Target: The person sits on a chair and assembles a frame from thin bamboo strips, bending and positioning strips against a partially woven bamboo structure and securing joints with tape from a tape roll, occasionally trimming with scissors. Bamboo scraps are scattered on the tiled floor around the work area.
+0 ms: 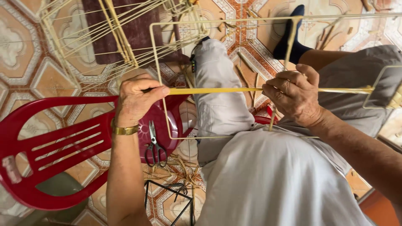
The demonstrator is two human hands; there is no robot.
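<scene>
My left hand (136, 99) grips the near end of a long yellow cane strip (217, 90) that runs level across the view. My right hand (295, 95) pinches the same strip further right, fingers curled round it. The strip lies along a bar of a cream wire frame (157, 62), a rectangle held over my lap. A gold bracelet (124, 130) is on my left wrist. My grey-trousered leg (217, 100) stretches forward under the frame, ending in a dark blue sock (291, 39).
A red plastic chair (54, 146) lies to the left, with black-handled scissors (155, 148) on its seat. More cream wire frames (104, 37) are stacked on the patterned tile floor at upper left. Cane scraps litter the floor. A black wire frame (169, 201) stands near my knee.
</scene>
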